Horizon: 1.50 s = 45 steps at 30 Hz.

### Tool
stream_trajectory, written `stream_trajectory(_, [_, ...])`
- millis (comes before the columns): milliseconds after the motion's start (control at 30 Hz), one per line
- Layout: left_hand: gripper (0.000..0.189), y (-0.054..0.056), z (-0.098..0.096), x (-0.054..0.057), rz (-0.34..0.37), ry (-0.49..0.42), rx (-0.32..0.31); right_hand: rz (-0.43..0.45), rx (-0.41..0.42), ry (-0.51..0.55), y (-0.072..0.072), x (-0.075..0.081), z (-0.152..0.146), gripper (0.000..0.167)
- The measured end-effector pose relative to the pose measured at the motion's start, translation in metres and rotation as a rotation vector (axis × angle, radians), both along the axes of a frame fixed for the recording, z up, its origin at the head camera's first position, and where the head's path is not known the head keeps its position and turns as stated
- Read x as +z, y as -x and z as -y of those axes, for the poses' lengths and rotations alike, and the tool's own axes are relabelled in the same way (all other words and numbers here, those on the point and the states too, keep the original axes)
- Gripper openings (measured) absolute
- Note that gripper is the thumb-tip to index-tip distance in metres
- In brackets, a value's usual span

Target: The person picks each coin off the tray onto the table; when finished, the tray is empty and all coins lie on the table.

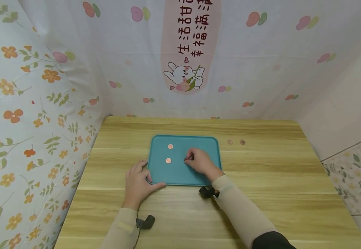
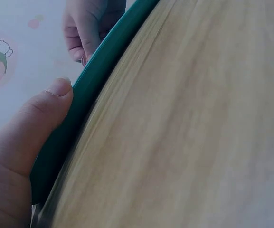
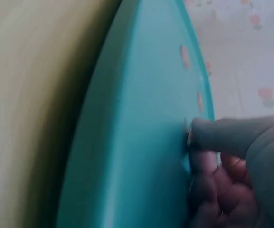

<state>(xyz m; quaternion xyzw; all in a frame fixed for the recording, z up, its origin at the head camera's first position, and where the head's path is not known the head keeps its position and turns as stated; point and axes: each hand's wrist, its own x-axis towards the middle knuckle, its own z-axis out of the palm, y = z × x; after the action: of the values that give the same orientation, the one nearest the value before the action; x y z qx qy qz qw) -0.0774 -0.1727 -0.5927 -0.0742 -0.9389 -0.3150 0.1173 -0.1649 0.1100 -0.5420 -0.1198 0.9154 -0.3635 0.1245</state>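
Note:
A teal tray [image 1: 196, 176] lies on the wooden table with two copper coins on its left half, an upper coin [image 1: 170, 146] and a lower coin [image 1: 168, 160]. My right hand [image 1: 200, 162] is over the middle of the tray, pinching another coin [image 3: 190, 137] between thumb and fingertips, close to the tray's surface. At the tray's front left corner rests my left hand [image 1: 138, 183]. Its straight thumb [image 2: 46, 107] lies against the front rim, while the other fingers touch the left side.
Two more coins lie on the table right of the tray, a nearer one [image 1: 230, 141] and a farther one [image 1: 242, 142]. The wooden table [image 1: 267, 186] meets a patterned curtain [image 1: 130, 79] at the back. Small black cameras sit on both wrists.

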Motion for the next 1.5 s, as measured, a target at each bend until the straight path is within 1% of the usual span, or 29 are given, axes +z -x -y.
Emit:
stream_trajectory(167, [0.069,0.0,0.0,0.001,-0.007,0.007,0.002,-0.011,0.009,0.147,0.006,0.001,-0.02,0.015])
stream_trajectory(267, [0.07,0.0,0.0,0.001,-0.011,0.006,0.002,-0.05,-0.051,0.222,0.012,0.0,-0.037,0.016])
stream_trajectory(367, [0.07,0.0,0.0,0.001,-0.017,0.002,0.001,-0.059,-0.164,0.276,0.016,0.0,-0.057,0.021])
stream_trajectory(500, [0.07,0.0,-0.001,0.001,-0.009,-0.003,0.001,0.008,-0.301,0.351,0.02,0.003,-0.09,0.036])
stream_trajectory(600, [0.07,-0.001,-0.001,0.001,0.008,-0.002,0.002,0.058,-0.415,0.435,0.024,-0.001,-0.12,0.042])
stream_trajectory(700, [0.07,-0.002,-0.001,0.002,0.018,-0.001,0.002,0.059,-0.549,0.479,0.026,-0.007,-0.151,0.042])
stream_trajectory(800, [0.069,-0.002,-0.001,0.003,0.021,0.002,0.002,0.04,-0.682,0.47,0.024,-0.009,-0.179,0.038])
stream_trajectory(833, [0.069,-0.002,-0.002,0.004,0.024,0.003,0.002,0.035,-0.73,0.483,0.023,-0.01,-0.187,0.036])
stream_trajectory(967, [0.069,-0.002,-0.002,0.005,0.03,0.008,0.001,0.033,-0.903,0.621,0.02,-0.011,-0.215,0.026])
stream_trajectory(1033, [0.069,-0.002,-0.002,0.005,0.036,0.008,0.0,0.035,-0.968,0.692,0.018,-0.011,-0.226,0.024])
stream_trajectory(1067, [0.068,-0.002,-0.002,0.005,0.038,0.008,0.0,0.036,-0.985,0.719,0.018,-0.012,-0.231,0.024])
stream_trajectory(1133, [0.068,-0.002,-0.002,0.005,0.043,0.009,0.0,0.037,-1.002,0.729,0.018,-0.012,-0.238,0.024])
stream_trajectory(1200, [0.068,-0.001,-0.001,0.005,0.044,0.012,0.002,0.041,-1.002,0.712,0.019,-0.012,-0.242,0.024])
stream_trajectory(1233, [0.068,-0.001,-0.001,0.005,0.043,0.014,0.003,0.043,-0.995,0.698,0.02,-0.012,-0.244,0.024])
stream_trajectory(1367, [0.068,0.0,-0.001,0.004,0.044,0.015,0.008,0.04,-0.968,0.59,0.026,-0.013,-0.245,0.024])
stream_trajectory(1500, [0.068,-0.001,-0.001,0.005,0.044,0.011,0.007,0.035,-0.963,0.523,0.032,-0.013,-0.246,0.023])
